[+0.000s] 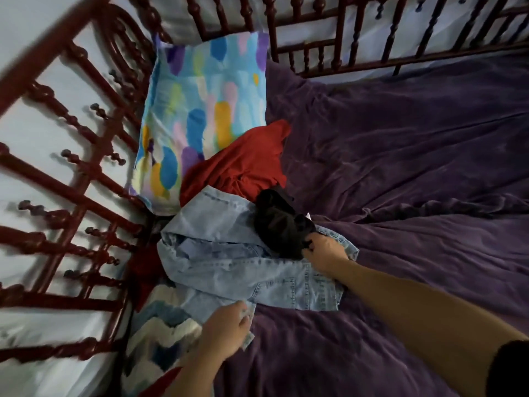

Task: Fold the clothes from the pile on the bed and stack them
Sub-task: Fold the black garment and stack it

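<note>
A pile of clothes lies at the left side of the bed. A light blue denim garment (229, 262) spreads across the purple cover. On its upper right part sits a crumpled black garment (279, 227). Behind them a red garment (243, 167) leans against the pillow. My right hand (325, 253) grips the lower edge of the black garment where it meets the denim. My left hand (226, 325) pinches the denim's near hem, fingers curled round the cloth.
A pillow (206, 110) with blue, yellow and purple patches stands against the dark red wooden bed frame (71, 179). A white and blue zigzag blanket (160, 328) lies at the lower left. The purple bed cover (415, 173) stretches to the right.
</note>
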`<state>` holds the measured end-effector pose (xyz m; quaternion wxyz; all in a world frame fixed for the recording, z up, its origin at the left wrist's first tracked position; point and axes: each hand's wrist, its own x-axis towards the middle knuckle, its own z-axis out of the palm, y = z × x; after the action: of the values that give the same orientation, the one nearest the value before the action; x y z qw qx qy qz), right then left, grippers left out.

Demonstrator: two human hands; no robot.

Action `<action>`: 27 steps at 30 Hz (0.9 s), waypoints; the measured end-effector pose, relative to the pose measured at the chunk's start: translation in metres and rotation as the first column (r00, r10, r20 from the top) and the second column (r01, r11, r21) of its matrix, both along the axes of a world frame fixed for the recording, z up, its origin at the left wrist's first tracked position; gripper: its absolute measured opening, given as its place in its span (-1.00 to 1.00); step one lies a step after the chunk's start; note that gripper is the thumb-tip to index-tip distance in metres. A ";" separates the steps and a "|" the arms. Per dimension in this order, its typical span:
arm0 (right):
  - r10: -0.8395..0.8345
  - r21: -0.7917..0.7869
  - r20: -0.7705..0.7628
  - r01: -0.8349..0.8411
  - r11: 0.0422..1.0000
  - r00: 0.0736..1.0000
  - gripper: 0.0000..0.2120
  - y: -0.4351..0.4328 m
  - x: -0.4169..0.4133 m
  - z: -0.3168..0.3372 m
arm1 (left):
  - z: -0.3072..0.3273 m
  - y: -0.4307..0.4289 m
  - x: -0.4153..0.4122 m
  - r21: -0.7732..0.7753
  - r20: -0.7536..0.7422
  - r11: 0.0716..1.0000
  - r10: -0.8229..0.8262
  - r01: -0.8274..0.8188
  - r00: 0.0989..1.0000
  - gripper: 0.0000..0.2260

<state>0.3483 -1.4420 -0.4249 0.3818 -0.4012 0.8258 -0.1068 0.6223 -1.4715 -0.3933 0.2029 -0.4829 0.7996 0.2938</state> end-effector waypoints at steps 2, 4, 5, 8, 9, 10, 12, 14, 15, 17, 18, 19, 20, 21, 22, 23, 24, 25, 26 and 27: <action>-0.110 0.040 0.075 0.107 0.993 0.991 -0.45 -0.034 0.014 -0.015 | -0.009 -0.031 0.007 -0.036 -0.040 0.999 0.000 -0.001 0.999 -0.76; -0.205 0.105 0.140 0.191 0.976 0.969 -0.44 -0.054 0.029 -0.031 | -0.014 -0.056 0.010 -0.067 -0.075 0.998 -0.006 0.001 0.997 -0.77; -0.224 0.127 0.156 0.206 0.970 0.962 -0.52 -0.056 0.036 -0.036 | -0.016 -0.067 0.010 -0.077 -0.086 0.997 -0.006 -0.001 0.996 -0.77; -0.186 0.079 0.178 0.175 0.981 0.966 -0.87 -0.037 0.052 -0.033 | -0.022 -0.092 0.000 -0.102 -0.113 0.995 -0.011 0.000 0.994 -0.73; -0.161 0.028 0.169 0.158 0.987 0.972 -0.94 -0.026 0.052 -0.028 | -0.022 -0.098 -0.009 -0.124 -0.128 0.992 -0.036 0.020 0.991 -0.71; -0.136 -0.020 0.154 0.141 0.990 0.979 -0.96 -0.014 0.048 -0.019 | -0.020 -0.102 -0.021 -0.150 -0.155 0.987 -0.079 0.056 0.985 -0.67; -0.086 -0.106 0.154 0.103 0.989 0.984 -0.92 0.011 0.035 0.011 | -0.012 -0.103 -0.053 -0.212 -0.202 0.960 -0.226 0.183 0.953 -0.50; -0.025 -0.188 0.211 0.066 0.980 0.977 -0.81 0.036 0.020 0.050 | 0.001 -0.095 -0.089 -0.266 -0.193 0.910 -0.375 0.320 0.907 -0.35; 0.010 -0.227 0.235 0.044 0.973 0.972 -0.77 0.048 0.013 0.071 | 0.007 -0.088 -0.105 -0.265 -0.184 0.892 -0.420 0.367 0.888 -0.33; 0.067 -0.271 0.263 0.007 0.963 0.962 -0.78 0.068 0.002 0.114 | 0.017 -0.070 -0.133 -0.235 -0.198 0.865 -0.490 0.444 0.849 -0.44; 0.078 -0.278 0.269 0.000 0.960 0.960 -0.81 0.077 -0.005 0.134 | 0.023 -0.059 -0.144 -0.234 -0.220 0.851 -0.518 0.471 0.827 -0.55; 0.085 -0.289 0.266 -0.005 0.957 0.960 -0.83 0.086 -0.013 0.154 | 0.029 -0.049 -0.153 -0.235 -0.253 0.845 -0.530 0.480 0.809 -0.65; 0.087 -0.303 0.246 -0.009 0.953 0.965 -0.82 0.096 -0.022 0.172 | 0.038 -0.038 -0.161 -0.237 -0.302 0.847 -0.530 0.476 0.793 -0.75; 0.086 -0.327 0.213 -0.012 0.945 0.973 -0.81 0.106 -0.031 0.191 | 0.049 -0.029 -0.167 -0.230 -0.350 0.861 -0.508 0.454 0.787 -0.85; 0.078 -0.355 0.169 -0.013 0.935 0.983 -0.78 0.116 -0.040 0.206 | 0.061 -0.021 -0.172 -0.213 -0.402 0.878 -0.479 0.429 0.780 -0.93; 0.059 -0.388 0.129 -0.005 0.922 0.990 -0.73 0.127 -0.049 0.220 | 0.074 -0.013 -0.176 -0.165 -0.452 0.902 -0.429 0.400 0.782 -0.92; 0.023 -0.420 0.089 0.016 0.907 0.996 -0.68 0.138 -0.058 0.233 | 0.087 -0.006 -0.180 -0.106 -0.509 0.917 -0.383 0.385 0.771 -0.89; -0.020 -0.457 0.057 0.044 0.889 0.998 -0.66 0.148 -0.066 0.245 | 0.102 0.003 -0.183 -0.068 -0.566 0.923 -0.348 0.378 0.748 -0.87; -0.066 -0.509 0.004 0.059 0.859 0.998 -0.72 0.159 -0.074 0.256 | 0.115 0.012 -0.186 -0.066 -0.605 0.925 -0.336 0.375 0.722 -0.84; -0.120 -0.573 -0.058 0.065 0.817 0.991 -0.76 0.169 -0.082 0.267 | 0.130 0.022 -0.187 -0.072 -0.637 0.930 -0.321 0.360 0.701 -0.81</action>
<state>0.2660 -1.2728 -0.1578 0.2007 -0.4605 0.7914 -0.3483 0.4350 -1.4493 -0.2634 -0.0163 -0.1915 0.8866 0.4206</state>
